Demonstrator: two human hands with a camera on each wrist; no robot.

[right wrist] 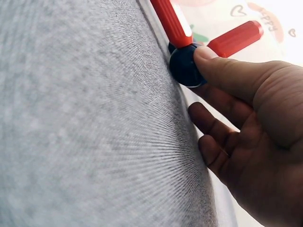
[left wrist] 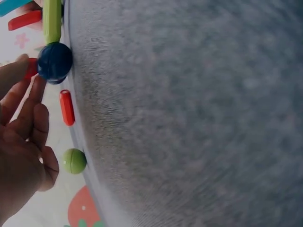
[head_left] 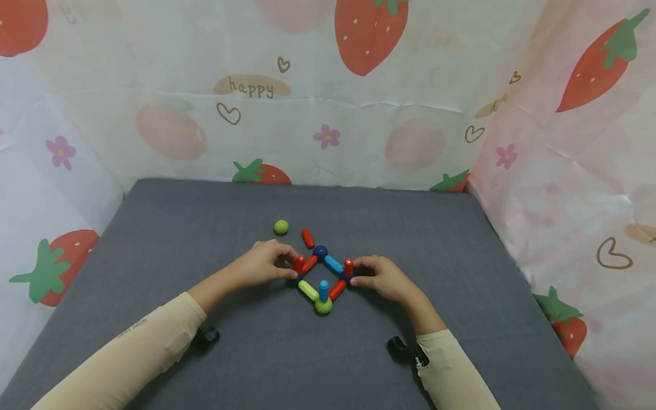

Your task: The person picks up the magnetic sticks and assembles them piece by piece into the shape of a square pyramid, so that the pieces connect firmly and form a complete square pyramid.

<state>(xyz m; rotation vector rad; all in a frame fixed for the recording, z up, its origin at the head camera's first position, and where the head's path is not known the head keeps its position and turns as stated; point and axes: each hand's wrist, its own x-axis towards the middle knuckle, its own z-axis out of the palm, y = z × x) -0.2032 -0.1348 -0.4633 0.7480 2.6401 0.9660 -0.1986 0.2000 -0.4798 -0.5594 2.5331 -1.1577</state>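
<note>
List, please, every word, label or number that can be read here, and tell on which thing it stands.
"happy": brown patch on the back curtain; again, blurred, in the right wrist view.
Smaller patch, further right: slanted writing, too small to read.
Left sleeve: small dark writing, too blurred to read.
Nothing else is readable.

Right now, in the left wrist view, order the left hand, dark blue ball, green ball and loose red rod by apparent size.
1. Left hand
2. Dark blue ball
Green ball and loose red rod: too close to rank.
</note>
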